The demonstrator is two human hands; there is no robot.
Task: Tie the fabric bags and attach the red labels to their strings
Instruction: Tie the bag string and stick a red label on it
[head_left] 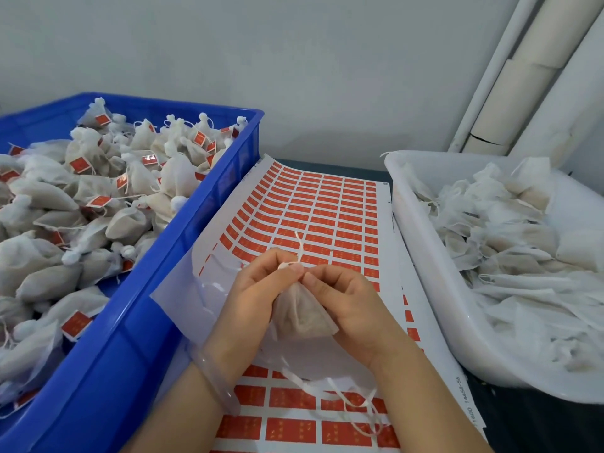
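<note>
A: Step in hand?
B: Tying. Fabric bag held just above the label sheet. Left hand and right hand: each grip pinches the gathered neck, string sticking up.
A: Next?
B: Judged: cinch the knot tight, then peel one off the sheet onto the string.

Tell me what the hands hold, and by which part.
Both hold one small beige fabric bag: the left hand and right hand pinch its gathered neck, at the white string.
</note>
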